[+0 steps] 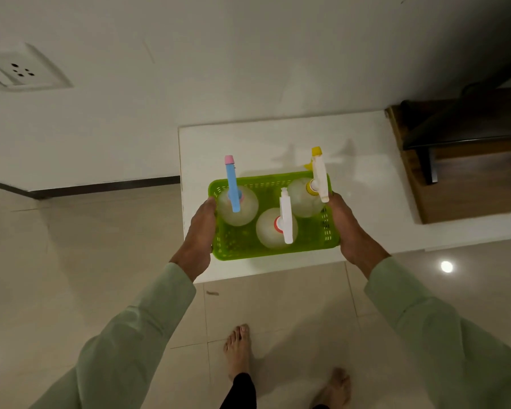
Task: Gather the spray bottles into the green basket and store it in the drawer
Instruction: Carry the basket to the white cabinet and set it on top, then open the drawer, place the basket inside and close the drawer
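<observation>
A green plastic basket (239,246) sits over a white cabinet top (360,160). Three clear spray bottles stand upright inside it: one with a blue and pink head (232,187) at the left, one with a white head and red collar (285,219) in the middle, one with a white and yellow head (319,178) at the right. My left hand (199,234) grips the basket's left side. My right hand (351,231) grips its right side. Whether the basket rests on the top or is lifted off it, I cannot tell.
A white wall with a power socket (18,70) lies behind and to the left. A dark wooden unit (469,160) adjoins the cabinet on the right. Pale floor tiles (101,261) spread below, with my bare feet (238,352) near the bottom.
</observation>
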The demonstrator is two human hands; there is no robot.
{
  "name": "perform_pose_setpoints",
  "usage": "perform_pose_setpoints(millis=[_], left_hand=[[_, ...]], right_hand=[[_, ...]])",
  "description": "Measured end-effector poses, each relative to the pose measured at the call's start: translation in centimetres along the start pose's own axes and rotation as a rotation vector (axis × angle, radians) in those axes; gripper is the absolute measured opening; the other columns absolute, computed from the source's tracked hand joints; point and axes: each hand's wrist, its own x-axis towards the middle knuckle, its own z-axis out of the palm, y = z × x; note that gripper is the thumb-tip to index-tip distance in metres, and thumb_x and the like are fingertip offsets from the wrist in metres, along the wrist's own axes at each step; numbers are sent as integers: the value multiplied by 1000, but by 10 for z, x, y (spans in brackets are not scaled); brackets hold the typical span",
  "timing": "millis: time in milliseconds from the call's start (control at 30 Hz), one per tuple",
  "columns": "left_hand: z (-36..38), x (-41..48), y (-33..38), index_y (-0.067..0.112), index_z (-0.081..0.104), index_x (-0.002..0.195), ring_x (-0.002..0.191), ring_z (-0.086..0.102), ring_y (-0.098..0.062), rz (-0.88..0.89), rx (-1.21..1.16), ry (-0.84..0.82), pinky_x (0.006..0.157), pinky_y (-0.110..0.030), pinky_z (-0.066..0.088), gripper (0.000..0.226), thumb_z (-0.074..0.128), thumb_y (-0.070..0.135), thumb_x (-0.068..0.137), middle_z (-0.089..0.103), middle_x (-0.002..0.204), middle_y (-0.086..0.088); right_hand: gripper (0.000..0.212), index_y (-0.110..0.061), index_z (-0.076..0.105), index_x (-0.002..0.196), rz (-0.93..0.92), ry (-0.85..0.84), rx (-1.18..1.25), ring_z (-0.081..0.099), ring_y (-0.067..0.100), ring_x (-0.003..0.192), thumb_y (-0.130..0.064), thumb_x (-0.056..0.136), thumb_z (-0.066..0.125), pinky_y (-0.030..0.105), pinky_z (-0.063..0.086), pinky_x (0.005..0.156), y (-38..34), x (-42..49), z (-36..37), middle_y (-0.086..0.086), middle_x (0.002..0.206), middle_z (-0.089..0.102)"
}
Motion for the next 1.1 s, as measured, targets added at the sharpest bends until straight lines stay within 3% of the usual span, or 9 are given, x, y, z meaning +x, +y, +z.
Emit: perform_pose_setpoints(millis=[67,167,300,433,533,633,767,900,1100], left_hand=[[0,4,-3,36,57,109,110,58,-23,2,17,7,94,-43,50,32,31,53,101,60,118,2],[2,8,-8,31,56,126,125,53,-28,8,30,25,107,-54,44,41,31,54,101,57,132,-2],[2,1,-16,32,56,119,124,54,-25,68,-13,54,101,-47,48,36,31,50,102,57,131,0],[2,-17,-52,19,52,138,131,52,-23,187,-34,309,114,-49,39,42,38,37,103,54,143,-3],[11,-47,-94,14,63,119,117,62,-27,241,-62,462,101,-46,51,30,43,27,101,65,122,-5],[31,-68,-142,13,66,105,112,65,-35,153,-133,425,85,-38,54,21,47,21,100,67,103,-6],[54,-50,-197,7,62,113,109,63,-34,-138,-326,264,98,-45,50,27,46,26,102,64,111,-13],[75,-9,-246,7,54,121,113,56,-34,-297,-538,150,107,-49,44,34,45,34,102,58,120,-15],[90,90,-289,8,41,143,128,52,-38,-348,-718,152,110,-53,41,53,36,42,103,50,143,-16]], right_hand=[[52,-25,53,140,15,18,-20,55,34,130,-58,101,41,56,43,113,2,4,0,9,141,58],[51,-23,53,139,16,31,-34,56,34,128,-56,103,39,56,45,112,4,7,-1,11,139,59],[52,-31,55,136,55,-1,59,61,30,123,-64,99,39,52,51,104,3,0,-5,4,135,63],[33,-18,63,122,-90,368,111,61,31,114,-41,103,46,51,52,97,38,-18,-14,10,124,65],[12,-11,60,93,-126,582,284,55,30,87,-16,101,51,47,47,78,87,-43,-13,16,91,60],[18,-14,58,85,98,469,439,54,21,69,-15,101,49,34,45,62,140,-61,-10,8,76,58],[27,-8,61,104,360,154,597,64,29,83,-28,107,44,42,53,76,197,-46,-10,13,90,67],[35,-6,55,123,401,-8,676,61,36,104,-34,107,42,50,49,95,234,2,-9,21,114,65],[39,-10,47,127,424,-14,867,51,36,113,-39,106,31,55,42,106,268,104,-1,21,127,53]])
